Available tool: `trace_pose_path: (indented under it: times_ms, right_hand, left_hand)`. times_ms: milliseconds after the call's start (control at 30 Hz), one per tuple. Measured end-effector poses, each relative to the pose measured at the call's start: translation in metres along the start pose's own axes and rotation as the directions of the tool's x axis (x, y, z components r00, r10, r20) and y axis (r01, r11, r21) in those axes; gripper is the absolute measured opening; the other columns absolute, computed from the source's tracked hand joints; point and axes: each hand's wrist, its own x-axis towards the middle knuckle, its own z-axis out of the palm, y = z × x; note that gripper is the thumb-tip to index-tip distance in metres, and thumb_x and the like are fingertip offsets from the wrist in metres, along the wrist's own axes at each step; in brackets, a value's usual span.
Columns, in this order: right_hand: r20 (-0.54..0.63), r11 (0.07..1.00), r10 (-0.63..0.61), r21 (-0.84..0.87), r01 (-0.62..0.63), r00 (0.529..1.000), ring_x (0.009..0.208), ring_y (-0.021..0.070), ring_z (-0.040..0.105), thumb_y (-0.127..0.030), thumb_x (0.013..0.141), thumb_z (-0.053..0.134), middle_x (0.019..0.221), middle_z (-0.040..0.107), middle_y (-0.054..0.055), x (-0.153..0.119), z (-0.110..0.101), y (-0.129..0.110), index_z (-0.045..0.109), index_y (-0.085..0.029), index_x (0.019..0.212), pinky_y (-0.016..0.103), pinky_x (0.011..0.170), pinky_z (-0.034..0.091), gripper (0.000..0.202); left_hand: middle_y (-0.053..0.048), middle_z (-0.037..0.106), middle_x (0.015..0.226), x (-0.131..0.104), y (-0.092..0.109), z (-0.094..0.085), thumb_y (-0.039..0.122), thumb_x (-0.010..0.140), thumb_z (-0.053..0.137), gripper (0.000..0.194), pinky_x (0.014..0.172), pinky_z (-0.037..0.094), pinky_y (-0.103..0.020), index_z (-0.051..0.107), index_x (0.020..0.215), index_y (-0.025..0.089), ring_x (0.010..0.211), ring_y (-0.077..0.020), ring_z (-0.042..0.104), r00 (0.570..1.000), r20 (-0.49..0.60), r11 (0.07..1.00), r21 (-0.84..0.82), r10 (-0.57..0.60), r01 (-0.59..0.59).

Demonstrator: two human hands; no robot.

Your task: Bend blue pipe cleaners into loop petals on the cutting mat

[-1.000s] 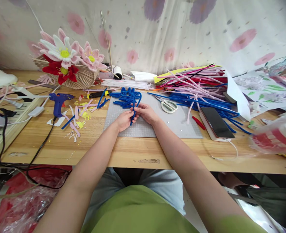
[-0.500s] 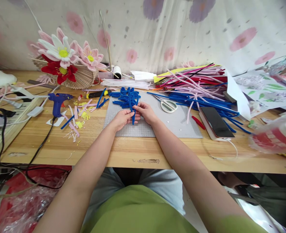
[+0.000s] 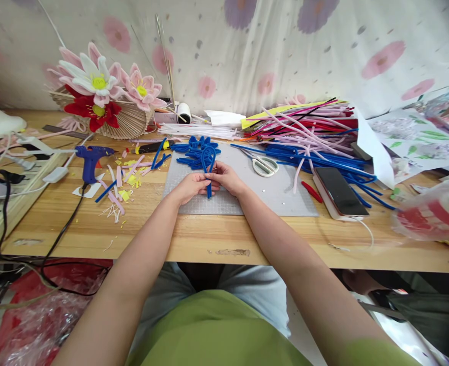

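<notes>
A blue pipe cleaner [image 3: 209,153] bent into a loop stands up from between my fingers, its tail hanging below them. My left hand [image 3: 194,187] pinches it from the left, and my right hand [image 3: 226,178] pinches it from the right at the same spot. Both hands are over the grey cutting mat [image 3: 239,195]. Just behind the held loop lies a pile of blue looped pipe cleaners [image 3: 193,152]. Scissors with pale handles [image 3: 265,166] rest on the mat, to the right of my right hand.
Left of the mat are a blue glue gun [image 3: 90,161], pink and yellow scraps [image 3: 132,180] and a black-and-yellow cutter [image 3: 153,147]. Pipe-cleaner flowers [image 3: 98,84] stand behind. Bundled pipe cleaners [image 3: 308,127], a phone [image 3: 340,192] and a bagged cup [image 3: 433,216] sit at the right.
The loop in my fingers has turned to show a rounder, more open shape. My hands have shifted only slightly, still pinching close together.
</notes>
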Motion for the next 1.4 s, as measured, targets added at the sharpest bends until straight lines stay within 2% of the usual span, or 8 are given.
trace_pose_path:
  times_ms: [267,433,600,700,800,1133,1300,1400]
  right_hand:
    - [-0.03,0.998,-0.002,0.057,0.004,1.0,0.067,0.0083,0.05,-0.034,0.053,0.076,0.076,0.057,-0.003,-0.001,0.002,-0.002,0.046,-0.018,0.063,0.022,0.061,0.041,0.035]
    - [-0.004,0.996,0.048,0.078,-0.047,0.999,0.062,0.0077,0.048,-0.034,0.053,0.076,0.068,0.053,-0.004,-0.002,0.001,-0.002,0.048,-0.017,0.067,0.022,0.057,0.04,0.035]
    - [0.008,0.99,0.043,0.134,-0.044,0.999,0.062,0.0081,0.049,-0.033,0.053,0.077,0.073,0.055,-0.004,-0.002,0.002,-0.002,0.048,-0.018,0.07,0.022,0.054,0.04,0.037]
    - [-0.001,0.989,0.017,0.148,-0.017,1.0,0.063,0.0078,0.049,-0.032,0.054,0.077,0.074,0.055,-0.004,-0.002,0.002,-0.003,0.048,-0.018,0.071,0.021,0.053,0.041,0.036]
    - [0.022,0.991,0.035,0.131,-0.038,0.999,0.059,0.0074,0.048,-0.033,0.055,0.077,0.069,0.054,-0.005,-0.002,0.0,-0.002,0.05,-0.018,0.074,0.021,0.052,0.04,0.036]
    - [0.045,0.996,0.024,0.085,-0.028,0.999,0.06,0.0065,0.048,-0.035,0.052,0.078,0.081,0.057,-0.003,-0.002,0.0,-0.004,0.046,-0.016,0.066,0.021,0.051,0.041,0.039]
    - [-0.004,0.998,-0.062,0.024,0.062,0.998,0.068,0.0067,0.05,-0.032,0.052,0.077,0.079,0.056,-0.003,-0.001,0.002,-0.003,0.046,-0.015,0.061,0.021,0.059,0.042,0.037]
    - [-0.016,0.998,-0.058,0.03,0.059,0.998,0.064,0.006,0.05,-0.033,0.051,0.077,0.079,0.055,-0.003,0.0,0.003,-0.003,0.045,-0.016,0.062,0.02,0.055,0.041,0.038]
  left_hand:
    - [-0.009,0.069,0.074,-0.001,0.001,0.0,0.011,0.078,0.058,0.008,0.071,0.054,-0.034,0.063,0.084,0.008,0.068,-0.0161,0.067,0.999,0.007,0.999,-0.008,0.037,-0.037]
    - [-0.008,0.069,0.074,0.001,-0.001,-0.002,0.015,0.073,0.065,0.013,0.071,0.052,-0.033,0.063,0.084,0.009,0.069,-0.0163,0.066,0.997,-0.001,0.996,0.022,0.082,-0.082]
    - [-0.004,0.068,0.07,0.003,-0.003,-0.001,0.018,0.071,0.066,0.013,0.073,0.051,-0.03,0.065,0.082,0.012,0.069,-0.0148,0.064,0.979,-0.029,0.975,0.1,0.202,-0.199]
    - [-0.001,0.066,0.067,0.001,0.001,0.002,0.014,0.069,0.066,0.003,0.073,0.048,-0.026,0.065,0.071,0.014,0.071,-0.0139,0.062,0.953,-0.069,0.943,0.182,0.294,-0.277]
    - [0.0,0.064,0.065,0.0,0.003,0.003,0.007,0.068,0.064,0.008,0.072,0.046,-0.023,0.066,0.065,0.014,0.071,-0.0131,0.059,0.939,-0.08,0.917,0.257,0.336,-0.306]
    - [0.0,0.063,0.063,0.002,0.001,-0.006,0.014,0.068,0.063,0.005,0.063,0.042,-0.022,0.065,0.064,0.012,0.062,-0.0109,0.055,0.933,-0.024,0.852,0.416,0.358,-0.316]
    - [0.0,0.067,0.069,0.004,-0.002,-0.01,0.013,0.062,0.066,0.011,0.068,0.047,-0.027,0.061,0.071,0.011,0.067,-0.0138,0.06,0.947,0.026,0.862,0.407,0.321,-0.304]
    - [-0.002,0.068,0.074,0.008,-0.008,-0.014,0.017,0.066,0.064,0.014,0.071,0.048,-0.029,0.062,0.079,0.012,0.073,-0.0158,0.063,0.937,0.034,0.831,0.452,0.347,-0.324]
